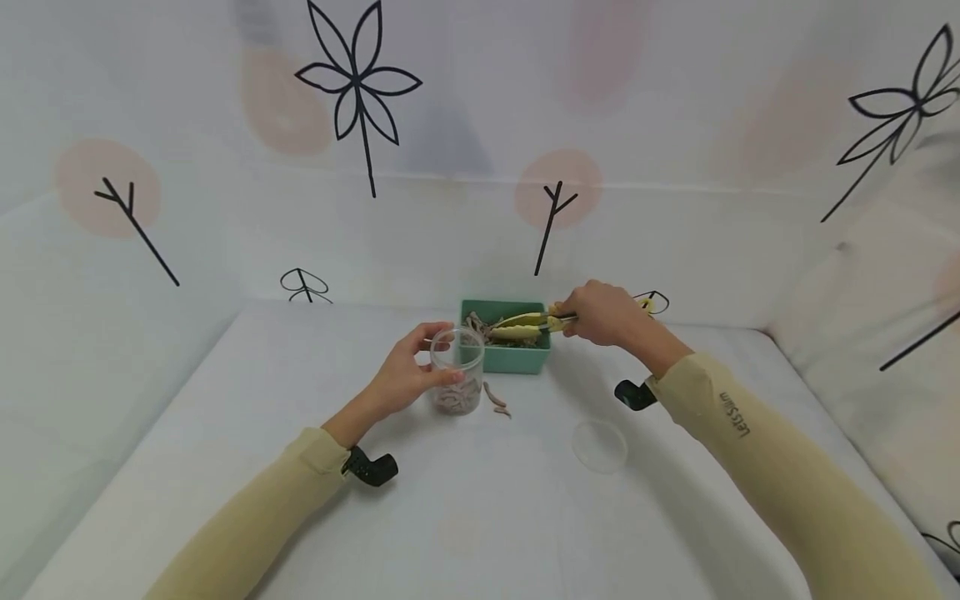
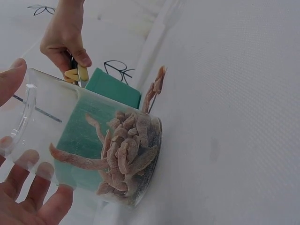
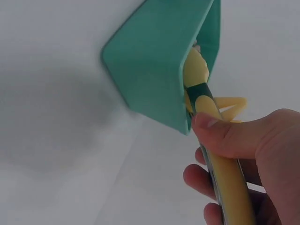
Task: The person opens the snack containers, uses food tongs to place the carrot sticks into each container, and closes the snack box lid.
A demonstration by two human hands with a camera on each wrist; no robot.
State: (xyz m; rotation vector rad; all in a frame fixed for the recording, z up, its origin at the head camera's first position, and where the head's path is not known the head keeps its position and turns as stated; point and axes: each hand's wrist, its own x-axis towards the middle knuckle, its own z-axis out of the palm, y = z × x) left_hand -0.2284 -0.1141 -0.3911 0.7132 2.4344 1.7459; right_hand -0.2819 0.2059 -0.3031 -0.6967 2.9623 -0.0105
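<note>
My left hand (image 1: 405, 375) grips a clear plastic jar (image 1: 469, 367) around its side, thumb in front and fingers behind. In the left wrist view, brownish dried strips (image 2: 126, 150) fill the lower part of the jar, whose top is uncovered. My right hand (image 1: 602, 313) holds yellow-and-metal tongs (image 1: 517, 332), with the tips down inside a green rectangular box (image 1: 513, 362). More dried strips (image 1: 477, 323) lie in that box. Whether the tongs pinch any strip is hidden by the box wall in the right wrist view (image 3: 145, 65).
A couple of loose strips (image 1: 495, 400) lie on the white table (image 1: 480, 517) just in front of the box. Nearer and to the right is a round clear lid (image 1: 600, 446), flat on the cloth. A patterned fabric wall (image 1: 450, 242) stands close behind the box.
</note>
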